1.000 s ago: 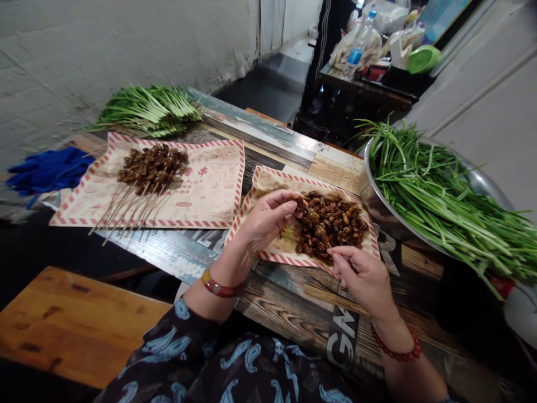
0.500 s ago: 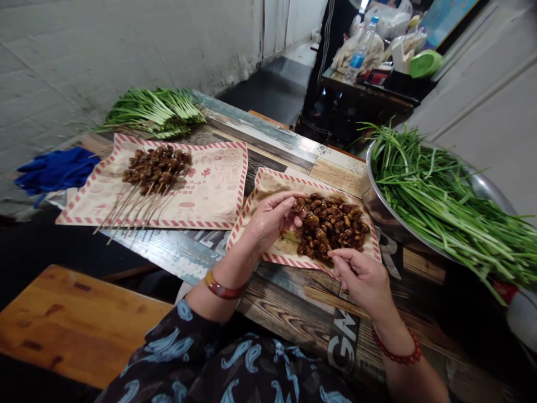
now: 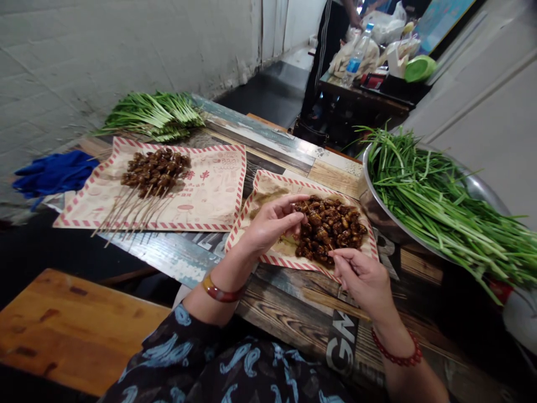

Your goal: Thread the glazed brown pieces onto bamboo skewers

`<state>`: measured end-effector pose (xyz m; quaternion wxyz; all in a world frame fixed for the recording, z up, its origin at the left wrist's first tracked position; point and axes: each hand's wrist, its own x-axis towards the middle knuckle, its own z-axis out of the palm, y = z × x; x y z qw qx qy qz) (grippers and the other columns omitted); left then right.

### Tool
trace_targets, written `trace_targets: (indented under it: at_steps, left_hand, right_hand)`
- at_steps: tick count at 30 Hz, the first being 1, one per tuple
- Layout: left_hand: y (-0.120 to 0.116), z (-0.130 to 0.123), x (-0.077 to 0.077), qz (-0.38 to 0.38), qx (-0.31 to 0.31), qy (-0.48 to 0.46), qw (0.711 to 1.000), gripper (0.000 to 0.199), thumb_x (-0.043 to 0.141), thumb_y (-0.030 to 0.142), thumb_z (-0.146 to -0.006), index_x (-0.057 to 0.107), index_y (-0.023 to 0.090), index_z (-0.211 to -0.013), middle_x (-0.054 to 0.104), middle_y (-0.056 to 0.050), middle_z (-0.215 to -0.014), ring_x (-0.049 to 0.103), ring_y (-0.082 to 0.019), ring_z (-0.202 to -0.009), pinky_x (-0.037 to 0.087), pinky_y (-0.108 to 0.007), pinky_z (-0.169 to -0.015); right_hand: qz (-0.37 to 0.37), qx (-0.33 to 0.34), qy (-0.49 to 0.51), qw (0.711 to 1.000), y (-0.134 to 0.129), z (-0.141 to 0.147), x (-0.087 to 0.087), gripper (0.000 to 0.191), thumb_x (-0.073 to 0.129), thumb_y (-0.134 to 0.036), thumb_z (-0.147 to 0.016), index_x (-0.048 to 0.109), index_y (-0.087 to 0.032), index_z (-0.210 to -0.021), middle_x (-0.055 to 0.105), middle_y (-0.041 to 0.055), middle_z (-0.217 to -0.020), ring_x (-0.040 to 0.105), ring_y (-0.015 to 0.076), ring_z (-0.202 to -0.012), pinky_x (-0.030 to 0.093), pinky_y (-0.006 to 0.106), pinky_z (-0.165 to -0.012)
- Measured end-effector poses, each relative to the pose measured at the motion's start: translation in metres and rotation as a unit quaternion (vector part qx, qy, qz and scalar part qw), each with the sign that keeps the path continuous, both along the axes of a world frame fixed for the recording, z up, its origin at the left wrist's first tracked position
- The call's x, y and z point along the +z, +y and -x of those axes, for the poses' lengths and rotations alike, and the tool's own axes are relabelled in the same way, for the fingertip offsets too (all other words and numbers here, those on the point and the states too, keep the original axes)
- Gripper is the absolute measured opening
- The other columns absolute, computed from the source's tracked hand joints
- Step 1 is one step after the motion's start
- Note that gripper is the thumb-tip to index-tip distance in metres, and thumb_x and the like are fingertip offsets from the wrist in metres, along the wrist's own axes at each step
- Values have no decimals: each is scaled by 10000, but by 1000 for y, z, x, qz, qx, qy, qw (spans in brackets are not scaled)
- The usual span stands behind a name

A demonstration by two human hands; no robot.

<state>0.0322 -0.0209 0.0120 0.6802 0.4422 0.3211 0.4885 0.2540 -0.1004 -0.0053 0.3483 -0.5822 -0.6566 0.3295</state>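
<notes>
My right hand (image 3: 361,280) pinches the near end of a thin wooden skewer (image 3: 331,247), which slants up and left over a pile of glossy dark brown food pieces (image 3: 342,221). At the pile's left edge, my left hand (image 3: 272,224) has its thumb and fingers closed by the skewer's far end, seemingly on one brown piece; the fingers partly hide it. Under the pile lies a paper sheet (image 3: 268,182) with a red striped border. To the left, several loaded skewers (image 3: 157,170) rest on another striped sheet (image 3: 213,207), their bare sticks pointing toward me.
Green chives (image 3: 155,115) lie at the table's far left, beside blue gloves (image 3: 54,173). A metal basin (image 3: 369,190) of long chives (image 3: 436,196) stands at right. A wooden bench (image 3: 84,324) is at lower left. Behind, a person (image 3: 323,50) stands near a cluttered table (image 3: 369,95).
The view has shifted slightly. Both hands keep nearly the same places, with the left fingers moved a little at the skewer's far end. The person behind now shows a hand near the bags.
</notes>
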Motion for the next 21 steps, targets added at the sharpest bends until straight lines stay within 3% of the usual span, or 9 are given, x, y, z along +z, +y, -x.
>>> trace_targets:
  at_steps: [3,8,14,21]
  left_hand:
    - [1,1,-3,-6,10,13,1000,398,691,340,-811,673,190,-1180,668,-35,-764,525,-71,-568,376,-205,-527]
    - [5,3,-6,-21,57,16,998,251,738,328,-771,754,185,-977,689,-63,-1022,565,-91,-788,411,-197,-643]
    - [8,3,-6,85,45,-127,987,331,794,335,-706,710,169,-979,671,-26,-822,582,-78,-679,413,-192,-572]
    - [11,3,-9,109,60,-165,978,294,785,372,-721,654,130,-827,664,-28,-782,586,-60,-627,404,-168,-523]
  right_hand:
    - [-3,6,1,1000,0,0,0,214,558,-354,-924,699,-194,-949,615,-36,-561,513,76,-401,420,193,-413]
    - [-15,20,-3,1000,0,1,0,217,557,-346,-920,712,-194,-933,641,-18,-597,515,75,-398,413,190,-391]
    - [-7,20,1,1000,-2,2,1,232,551,-357,-922,711,-190,-946,634,-18,-592,528,80,-402,422,194,-393]
    - [-3,37,-13,999,-11,3,8,206,562,-321,-924,716,-203,-992,620,-38,-562,519,69,-374,419,185,-378]
